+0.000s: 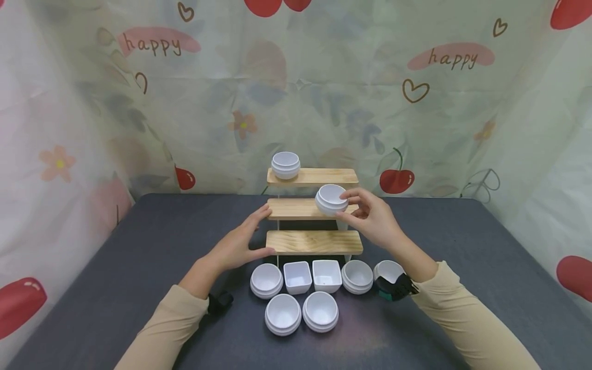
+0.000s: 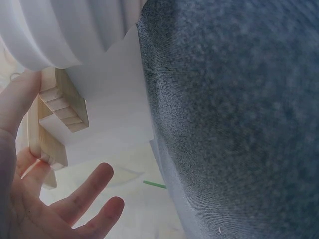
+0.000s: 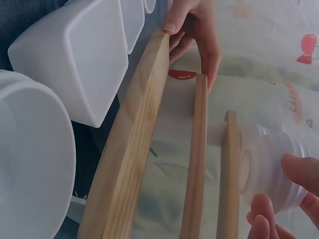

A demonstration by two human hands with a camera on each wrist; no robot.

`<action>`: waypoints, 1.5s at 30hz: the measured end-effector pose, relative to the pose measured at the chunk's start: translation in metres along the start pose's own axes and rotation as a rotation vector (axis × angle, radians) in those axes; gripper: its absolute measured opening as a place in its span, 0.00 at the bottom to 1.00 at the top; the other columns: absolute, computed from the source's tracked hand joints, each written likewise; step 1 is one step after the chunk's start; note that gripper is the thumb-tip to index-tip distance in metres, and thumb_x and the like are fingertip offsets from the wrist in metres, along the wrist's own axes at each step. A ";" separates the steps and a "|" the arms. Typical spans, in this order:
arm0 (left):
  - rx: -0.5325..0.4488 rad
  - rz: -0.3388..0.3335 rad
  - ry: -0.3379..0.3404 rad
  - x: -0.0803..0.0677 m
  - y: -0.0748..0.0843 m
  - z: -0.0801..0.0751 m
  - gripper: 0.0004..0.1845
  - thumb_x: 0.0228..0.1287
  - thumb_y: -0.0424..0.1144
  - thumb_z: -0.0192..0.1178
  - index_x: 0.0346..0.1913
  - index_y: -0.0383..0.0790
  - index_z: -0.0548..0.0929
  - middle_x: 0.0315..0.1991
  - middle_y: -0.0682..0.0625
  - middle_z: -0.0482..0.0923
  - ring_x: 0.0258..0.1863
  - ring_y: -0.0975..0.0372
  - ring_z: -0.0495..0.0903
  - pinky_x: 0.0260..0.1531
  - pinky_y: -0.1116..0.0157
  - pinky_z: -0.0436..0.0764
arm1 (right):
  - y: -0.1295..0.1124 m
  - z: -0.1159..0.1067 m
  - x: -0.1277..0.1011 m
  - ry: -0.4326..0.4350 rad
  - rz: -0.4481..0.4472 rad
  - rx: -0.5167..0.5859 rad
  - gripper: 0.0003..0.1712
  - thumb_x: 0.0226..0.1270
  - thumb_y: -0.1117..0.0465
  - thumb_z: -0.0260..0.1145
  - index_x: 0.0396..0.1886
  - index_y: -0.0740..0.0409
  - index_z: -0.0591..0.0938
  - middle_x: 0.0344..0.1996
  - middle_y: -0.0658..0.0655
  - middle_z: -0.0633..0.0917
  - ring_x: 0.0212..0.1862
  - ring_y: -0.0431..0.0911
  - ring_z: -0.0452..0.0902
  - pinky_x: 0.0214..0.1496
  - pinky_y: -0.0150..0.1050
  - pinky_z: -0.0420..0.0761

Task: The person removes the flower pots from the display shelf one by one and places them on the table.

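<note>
A round white ribbed bowl (image 1: 330,201) is pinched between the thumb and fingers of my right hand (image 1: 373,217). In the head view it overlaps the right part of the middle wooden shelf (image 1: 293,209); in the right wrist view the bowl (image 3: 273,172) appears beside the top shelf (image 3: 229,179). My left hand (image 1: 236,245) touches the left side of the tiered stand, fairly straight fingers at the middle shelf's end and the thumb (image 2: 22,97) at the end of the lowest shelf (image 1: 314,242). Another round bowl (image 1: 285,165) sits on the top shelf's left end.
Before the stand, a row holds two square white bowls (image 1: 297,277) between round ones (image 1: 266,280). Two more round bowls (image 1: 283,314) stand nearer me. A dark cloth (image 1: 115,288) covers the table. Printed curtains (image 1: 305,103) hang behind, and a cable (image 1: 483,185) lies at back right.
</note>
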State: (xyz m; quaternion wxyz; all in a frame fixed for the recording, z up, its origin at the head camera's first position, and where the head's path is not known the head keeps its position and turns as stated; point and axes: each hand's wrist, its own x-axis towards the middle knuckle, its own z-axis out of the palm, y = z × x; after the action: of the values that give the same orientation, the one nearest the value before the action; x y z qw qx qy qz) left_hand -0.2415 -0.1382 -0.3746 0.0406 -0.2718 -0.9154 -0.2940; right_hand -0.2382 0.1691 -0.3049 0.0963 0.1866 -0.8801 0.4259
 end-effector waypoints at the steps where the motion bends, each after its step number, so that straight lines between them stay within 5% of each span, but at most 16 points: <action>1: 0.001 0.000 0.000 0.000 0.000 0.000 0.49 0.54 0.49 0.68 0.73 0.46 0.49 0.76 0.48 0.44 0.61 0.45 0.71 0.58 0.48 0.73 | 0.000 -0.001 -0.001 -0.001 0.000 -0.001 0.21 0.57 0.60 0.70 0.50 0.57 0.76 0.45 0.65 0.83 0.29 0.43 0.78 0.29 0.28 0.76; 18: -0.001 -0.002 -0.002 0.000 0.002 -0.002 0.49 0.54 0.48 0.68 0.73 0.46 0.49 0.76 0.47 0.44 0.62 0.45 0.71 0.58 0.48 0.72 | 0.000 -0.003 -0.012 -0.042 0.002 0.017 0.21 0.56 0.62 0.70 0.49 0.56 0.76 0.46 0.64 0.83 0.36 0.47 0.84 0.32 0.28 0.77; 27: 0.008 0.003 0.003 0.000 0.001 0.000 0.49 0.54 0.49 0.68 0.73 0.46 0.50 0.76 0.47 0.44 0.61 0.45 0.72 0.58 0.48 0.73 | 0.003 -0.003 -0.016 -0.055 0.005 0.015 0.21 0.56 0.61 0.70 0.49 0.56 0.76 0.46 0.64 0.83 0.28 0.40 0.77 0.27 0.29 0.75; 45: 0.009 0.007 0.007 0.000 -0.001 0.001 0.49 0.54 0.48 0.68 0.73 0.46 0.49 0.76 0.48 0.44 0.61 0.45 0.72 0.57 0.48 0.73 | 0.007 -0.003 -0.023 -0.092 -0.017 0.013 0.20 0.57 0.62 0.69 0.49 0.56 0.76 0.47 0.65 0.82 0.30 0.39 0.79 0.27 0.30 0.75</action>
State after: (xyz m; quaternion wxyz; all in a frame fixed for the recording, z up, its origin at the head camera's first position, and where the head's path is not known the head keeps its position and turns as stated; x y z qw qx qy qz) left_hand -0.2420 -0.1381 -0.3757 0.0459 -0.2736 -0.9157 -0.2908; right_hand -0.2203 0.1806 -0.3152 0.0579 0.2141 -0.8793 0.4215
